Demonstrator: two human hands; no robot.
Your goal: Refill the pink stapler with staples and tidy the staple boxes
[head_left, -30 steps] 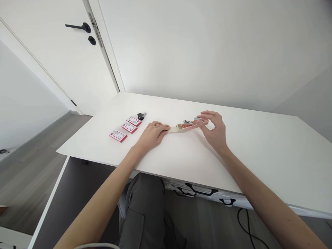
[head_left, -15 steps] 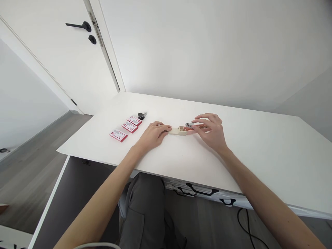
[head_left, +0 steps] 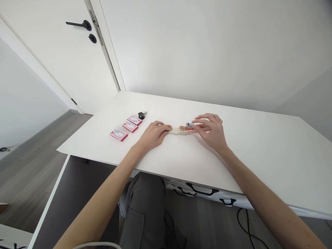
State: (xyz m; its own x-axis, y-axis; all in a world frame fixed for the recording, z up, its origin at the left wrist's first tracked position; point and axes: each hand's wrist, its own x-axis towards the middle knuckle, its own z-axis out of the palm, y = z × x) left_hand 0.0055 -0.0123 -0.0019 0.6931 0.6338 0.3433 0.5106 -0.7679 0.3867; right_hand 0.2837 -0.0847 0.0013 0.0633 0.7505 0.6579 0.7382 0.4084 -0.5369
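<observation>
An opened stapler [head_left: 175,131] lies flat on the white desk, its cream part to the left and its pinkish-orange part stretching right. My left hand [head_left: 155,133] grips the cream end, the fingers closed over it. Above the stapler's right half, my right hand [head_left: 210,129] pinches a small silver metal piece [head_left: 189,124], which looks like a strip of staples. Its lower fingers cover part of the stapler's pinkish half, so contact there is hard to judge.
Three red-and-white boxes [head_left: 119,135] lie left of my left hand. Behind them sits a small black-and-silver tool [head_left: 142,115], perhaps a staple remover. The desk [head_left: 246,159] meets a wall at the back; drawers with black handles [head_left: 202,190] are below its front edge.
</observation>
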